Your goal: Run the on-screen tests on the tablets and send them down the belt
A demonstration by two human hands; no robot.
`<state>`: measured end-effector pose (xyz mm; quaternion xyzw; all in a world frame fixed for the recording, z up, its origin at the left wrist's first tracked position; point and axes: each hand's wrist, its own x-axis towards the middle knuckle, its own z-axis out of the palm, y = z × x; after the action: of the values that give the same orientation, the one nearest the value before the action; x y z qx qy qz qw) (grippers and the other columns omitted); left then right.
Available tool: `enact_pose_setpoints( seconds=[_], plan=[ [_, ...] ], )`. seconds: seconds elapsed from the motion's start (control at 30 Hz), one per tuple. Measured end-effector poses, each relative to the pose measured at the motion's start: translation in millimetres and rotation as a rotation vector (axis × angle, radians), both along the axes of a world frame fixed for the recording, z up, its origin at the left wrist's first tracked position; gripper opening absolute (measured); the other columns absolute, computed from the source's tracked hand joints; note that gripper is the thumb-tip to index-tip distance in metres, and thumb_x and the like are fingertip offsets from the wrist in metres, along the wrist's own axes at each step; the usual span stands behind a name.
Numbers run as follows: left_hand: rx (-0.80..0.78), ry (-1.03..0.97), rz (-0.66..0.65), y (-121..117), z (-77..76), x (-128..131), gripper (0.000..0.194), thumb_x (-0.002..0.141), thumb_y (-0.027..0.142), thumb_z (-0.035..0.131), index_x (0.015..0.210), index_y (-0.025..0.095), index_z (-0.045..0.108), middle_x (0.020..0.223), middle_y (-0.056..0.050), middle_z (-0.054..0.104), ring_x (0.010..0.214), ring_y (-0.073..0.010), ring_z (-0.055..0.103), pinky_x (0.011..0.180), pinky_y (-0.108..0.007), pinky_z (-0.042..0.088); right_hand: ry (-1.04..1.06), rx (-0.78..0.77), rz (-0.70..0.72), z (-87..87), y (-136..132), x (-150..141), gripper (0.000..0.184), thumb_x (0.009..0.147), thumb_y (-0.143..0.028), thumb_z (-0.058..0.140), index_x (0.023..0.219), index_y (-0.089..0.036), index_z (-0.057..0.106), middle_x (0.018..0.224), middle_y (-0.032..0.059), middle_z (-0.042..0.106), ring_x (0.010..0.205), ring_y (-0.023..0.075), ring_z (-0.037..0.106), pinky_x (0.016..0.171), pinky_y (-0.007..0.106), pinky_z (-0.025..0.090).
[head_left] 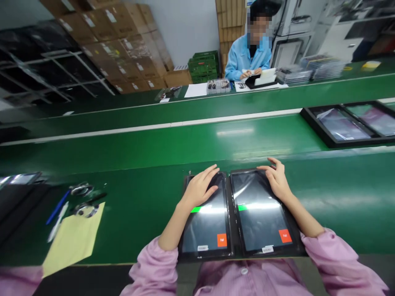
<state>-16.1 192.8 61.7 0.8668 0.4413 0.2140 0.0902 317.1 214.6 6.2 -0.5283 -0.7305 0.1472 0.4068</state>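
At the lower centre of the frame I see the left hand (pixel 199 188) open over the left tablet (pixel 205 230) and the right hand (pixel 278 181) loosely open at the top of the right tablet (pixel 261 228), both seemingly being worked by touch, the next tap calling for light pressure.
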Motion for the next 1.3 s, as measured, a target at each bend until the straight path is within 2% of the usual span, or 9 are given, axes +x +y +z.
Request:
enact_pose_setpoints(
  seconds=[0.13, 0.27, 0.5, 0.63, 0.77, 0.9, 1.1, 1.17, 1.3],
  plan=[
    [0.011, 0.028, -0.142, -9, -8.4, -9, 0.059, 0.102, 0.054, 0.031, 0.146, 0.016, 0.042, 0.141, -0.016, 0.056, 0.131, -0.0266, 0.053, 0.11, -0.044, 0.041, 0.039, 0.001, -0.034, -0.8, -7, 0, 0.06, 0.102, -0.057, 0.029, 0.096, -0.024, 0.079, 0.136, 0.0117, 0.043, 0.129, 0.0337, 0.038, 0.104, 0.055, 0.042],
    [-0.044, 0.002, -0.182, -11, -9.9, -15, 0.057, 0.101, 0.054, 0.029, 0.138, 0.018, 0.052, 0.111, -0.013, 0.071, 0.107, -0.0255, 0.065, 0.1, -0.043, 0.047, 0.116, -0.021, 0.048, 4.1, -9, 1, 0.064, 0.102, -0.055, 0.031, 0.07, -0.023, 0.076, 0.133, 0.0101, 0.048, 0.124, 0.0319, 0.044, 0.103, 0.052, 0.044],
    [-0.032, 0.038, -0.136, -5, -7.8, -15, 0.062, 0.099, 0.06, 0.028, 0.143, 0.021, 0.048, 0.138, -0.014, 0.059, 0.127, -0.0285, 0.054, 0.115, -0.051, 0.029, 0.077, -0.028, 0.021, 5.6, -9, -2, 0.062, 0.101, -0.06, 0.029, 0.096, -0.025, 0.079, 0.129, 0.0115, 0.049, 0.123, 0.0321, 0.043, 0.104, 0.054, 0.043],
    [-0.071, -0.052, -0.193, -6, -5.6, -20, 0.062, 0.099, 0.062, 0.025, 0.132, 0.021, 0.058, 0.111, -0.011, 0.071, 0.104, -0.0252, 0.065, 0.095, -0.04, 0.048, 0.116, -0.038, 0.063, 8.2, -10, 0, 0.068, 0.101, -0.06, 0.026, 0.074, -0.024, 0.077, 0.127, 0.0104, 0.052, 0.118, 0.0305, 0.048, 0.101, 0.05, 0.046],
    [0.017, -0.084, -0.091, -5, -5.2, -31, 0.062, 0.101, 0.059, 0.022, 0.106, 0.02, 0.071, 0.074, -0.004, 0.066, 0.071, -0.0203, 0.062, 0.082, -0.038, 0.046, 0.176, -0.022, -0.007, 8.8, -9, 0, 0.068, 0.102, -0.058, 0.025, 0.076, -0.024, 0.077, 0.118, 0.0103, 0.055, 0.11, 0.0287, 0.053, 0.098, 0.047, 0.049],
    [0.086, -0.029, 0.018, 1, -7.8, -38, 0.068, 0.1, 0.06, 0.018, 0.097, 0.022, 0.075, 0.074, -0.004, 0.062, 0.072, -0.0202, 0.059, 0.082, -0.04, 0.042, 0.168, -0.011, -0.025, 6.6, -8, -3, 0.063, 0.102, -0.054, 0.03, 0.077, -0.025, 0.079, 0.115, 0.0103, 0.055, 0.109, 0.0286, 0.052, 0.098, 0.048, 0.049],
    [0.129, 0.064, -0.031, 21, 6.5, -24, 0.073, 0.097, 0.068, 0.015, 0.092, 0.024, 0.074, 0.085, -0.006, 0.061, 0.081, -0.0217, 0.057, 0.091, -0.045, 0.038, 0.152, 0.024, -0.018, 5.2, -9, -6, 0.059, 0.102, -0.048, 0.033, 0.074, -0.024, 0.079, 0.119, 0.0114, 0.052, 0.111, 0.0284, 0.049, 0.096, 0.047, 0.049],
    [0.075, 0.011, -0.048, 34, 15.1, -12, 0.079, 0.095, 0.07, 0.008, 0.087, 0.02, 0.069, 0.087, -0.008, 0.061, 0.085, -0.0238, 0.057, 0.087, -0.043, 0.041, 0.162, 0.053, -0.048, 4.8, -10, -6, 0.058, 0.102, -0.046, 0.034, 0.074, -0.024, 0.079, 0.12, 0.0115, 0.052, 0.112, 0.0288, 0.048, 0.096, 0.047, 0.049],
    [-0.237, 0.029, -0.119, 54, 26.9, 12, 0.075, 0.098, 0.063, 0.006, 0.09, 0.021, 0.067, 0.093, -0.008, 0.067, 0.086, -0.0229, 0.06, 0.082, -0.037, 0.046, 0.201, 0.076, -0.087, 2.5, -10, -6, 0.056, 0.102, -0.044, 0.036, 0.073, -0.025, 0.079, 0.119, 0.0111, 0.052, 0.111, 0.029, 0.048, 0.094, 0.047, 0.049]
  ],
)
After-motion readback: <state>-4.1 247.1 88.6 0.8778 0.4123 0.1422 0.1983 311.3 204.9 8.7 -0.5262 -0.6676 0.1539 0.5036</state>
